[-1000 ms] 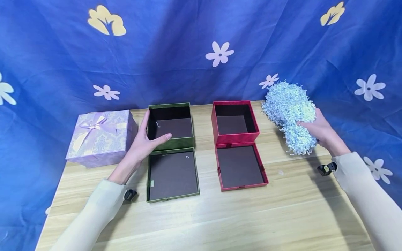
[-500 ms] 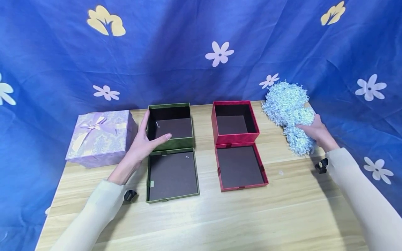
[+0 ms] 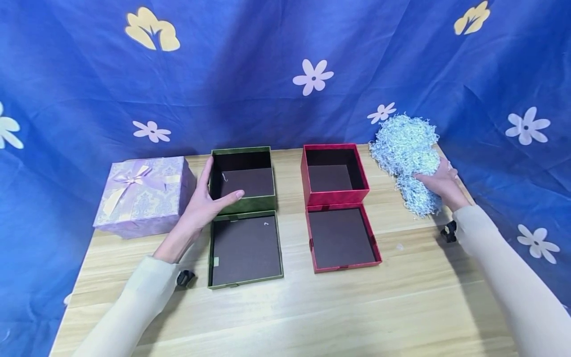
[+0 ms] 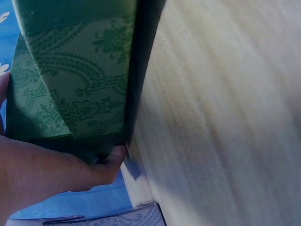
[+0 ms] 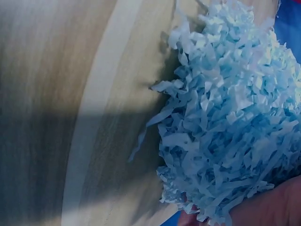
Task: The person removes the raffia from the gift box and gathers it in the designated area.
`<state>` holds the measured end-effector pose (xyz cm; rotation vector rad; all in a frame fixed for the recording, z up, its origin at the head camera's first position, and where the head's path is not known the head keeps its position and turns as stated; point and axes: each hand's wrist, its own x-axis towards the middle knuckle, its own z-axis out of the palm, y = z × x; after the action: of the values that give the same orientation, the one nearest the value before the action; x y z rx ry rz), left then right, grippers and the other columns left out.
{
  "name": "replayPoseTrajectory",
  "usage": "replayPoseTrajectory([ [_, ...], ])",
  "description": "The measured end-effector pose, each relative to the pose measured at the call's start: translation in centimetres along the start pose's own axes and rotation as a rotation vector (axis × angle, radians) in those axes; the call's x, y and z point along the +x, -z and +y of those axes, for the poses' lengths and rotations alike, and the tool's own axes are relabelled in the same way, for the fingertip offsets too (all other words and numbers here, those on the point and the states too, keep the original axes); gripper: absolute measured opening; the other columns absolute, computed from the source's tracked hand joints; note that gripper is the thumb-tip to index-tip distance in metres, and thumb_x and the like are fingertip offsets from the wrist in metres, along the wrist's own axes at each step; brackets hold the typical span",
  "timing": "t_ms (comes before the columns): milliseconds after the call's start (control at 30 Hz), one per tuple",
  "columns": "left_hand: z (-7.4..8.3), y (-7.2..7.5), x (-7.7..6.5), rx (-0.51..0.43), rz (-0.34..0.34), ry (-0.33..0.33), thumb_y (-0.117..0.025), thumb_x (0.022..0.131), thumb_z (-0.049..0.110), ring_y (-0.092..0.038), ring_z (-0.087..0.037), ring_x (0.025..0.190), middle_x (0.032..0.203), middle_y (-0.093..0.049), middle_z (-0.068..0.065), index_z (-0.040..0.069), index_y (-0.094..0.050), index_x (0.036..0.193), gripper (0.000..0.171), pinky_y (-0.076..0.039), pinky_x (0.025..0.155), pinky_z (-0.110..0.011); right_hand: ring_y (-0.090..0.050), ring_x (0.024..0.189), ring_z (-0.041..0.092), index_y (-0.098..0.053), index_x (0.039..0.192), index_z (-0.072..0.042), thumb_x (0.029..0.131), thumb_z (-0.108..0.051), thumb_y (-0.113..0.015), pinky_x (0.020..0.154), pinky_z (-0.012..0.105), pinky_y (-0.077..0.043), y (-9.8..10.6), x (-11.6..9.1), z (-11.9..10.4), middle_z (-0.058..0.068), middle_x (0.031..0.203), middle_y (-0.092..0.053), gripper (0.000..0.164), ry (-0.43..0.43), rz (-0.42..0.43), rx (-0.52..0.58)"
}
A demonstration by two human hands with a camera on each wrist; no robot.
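Note:
My left hand (image 3: 200,206) rests against the left side and front corner of a green box (image 3: 250,203), its thumb and fingers straight and spread wide. In the left wrist view the patterned green wall (image 4: 84,84) shows beside the fingers. My right hand (image 3: 441,183) holds the near right part of a heap of light-blue shredded paper (image 3: 403,144). Its thumb lies on top, and the other fingers are mostly hidden by the paper. Up close, the right wrist view shows crinkled paper strips (image 5: 230,113) over part of the hand.
A lilac gift box (image 3: 142,196) with a bow stands at left. In front of the green box lies its green lid (image 3: 245,250), inside up. An open red box (image 3: 334,196) and red lid (image 3: 343,235) sit mid-table. A blue flowered cloth (image 3: 250,74) hangs behind.
My right hand has moved left and slightly farther from me, with the near part of the paper shifting left with it. The left hand and the boxes keep their places.

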<state>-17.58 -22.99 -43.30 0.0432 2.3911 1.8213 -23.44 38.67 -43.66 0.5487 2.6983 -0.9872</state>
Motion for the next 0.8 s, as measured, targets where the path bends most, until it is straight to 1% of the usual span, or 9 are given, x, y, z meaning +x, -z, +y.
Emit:
replayPoseTrajectory([
  [100,0.0,-0.1,0.0,-0.008,0.000,-0.003,-0.089,0.094,0.029,0.009,-0.015,0.163,0.181,0.007,0.013,0.041,0.003,0.175,0.123,-0.003,0.130,-0.058,0.004,0.151,0.072,0.013,0.171,-0.002,0.106,-0.045,-0.065,0.120,0.079,-0.015,-0.1,-0.2,0.2,0.047,0.166,0.013,0.110,0.004,0.008,0.001],
  [200,-0.1,-0.2,0.0,-0.011,0.003,-0.005,-0.090,0.094,0.028,0.008,-0.016,0.164,0.181,0.006,0.012,0.039,0.002,0.176,0.123,-0.003,0.129,-0.058,0.009,0.154,0.067,0.015,0.172,-0.007,0.106,-0.045,-0.066,0.120,0.079,-0.013,-0.2,-0.5,0.5,0.041,0.170,0.017,0.111,0.031,0.016,0.057],
  [367,0.1,-0.2,-0.2,0.013,0.023,-0.007,-0.091,0.093,0.030,0.004,-0.017,0.164,0.181,0.002,0.011,0.036,-0.001,0.176,0.123,-0.006,0.130,-0.058,0.003,0.159,0.058,0.012,0.174,-0.013,0.102,-0.049,-0.073,0.122,0.076,-0.018,-0.7,-0.9,1.0,0.032,0.175,0.012,0.117,0.087,0.049,0.156],
  [433,0.1,-0.2,-0.2,0.023,0.032,-0.009,-0.091,0.093,0.031,0.003,-0.017,0.164,0.181,0.000,0.011,0.035,-0.002,0.177,0.123,-0.007,0.130,-0.057,-0.001,0.159,0.056,0.011,0.175,-0.016,0.100,-0.052,-0.075,0.121,0.076,-0.019,-0.7,-1.2,1.1,0.030,0.176,0.010,0.119,0.110,0.060,0.179],
  [533,0.2,-0.1,-0.2,0.034,0.040,-0.014,-0.091,0.093,0.032,0.001,-0.018,0.164,0.182,-0.002,0.008,0.032,-0.003,0.177,0.122,-0.007,0.130,-0.056,0.000,0.160,0.054,0.011,0.175,-0.018,0.099,-0.056,-0.075,0.121,0.078,-0.019,-0.7,-1.7,1.1,0.027,0.177,0.012,0.121,0.134,0.059,0.195],
  [633,0.2,0.0,-0.3,0.044,0.046,-0.016,-0.090,0.093,0.032,-0.001,-0.022,0.165,0.182,-0.003,0.004,0.030,-0.004,0.177,0.120,-0.008,0.130,-0.059,-0.001,0.160,0.053,0.008,0.176,-0.017,0.098,-0.058,-0.076,0.121,0.077,-0.020,-0.5,-2.3,1.0,0.026,0.177,0.011,0.122,0.146,0.063,0.191],
  [800,0.4,0.2,-0.5,0.060,0.048,-0.020,-0.089,0.094,0.029,-0.009,-0.036,0.164,0.182,-0.007,-0.006,0.029,-0.007,0.178,0.116,-0.015,0.127,-0.065,-0.002,0.161,0.051,0.003,0.177,-0.018,0.098,-0.060,-0.076,0.121,0.077,-0.017,-0.1,-3.6,0.8,0.025,0.178,0.009,0.119,0.155,0.085,0.198],
])
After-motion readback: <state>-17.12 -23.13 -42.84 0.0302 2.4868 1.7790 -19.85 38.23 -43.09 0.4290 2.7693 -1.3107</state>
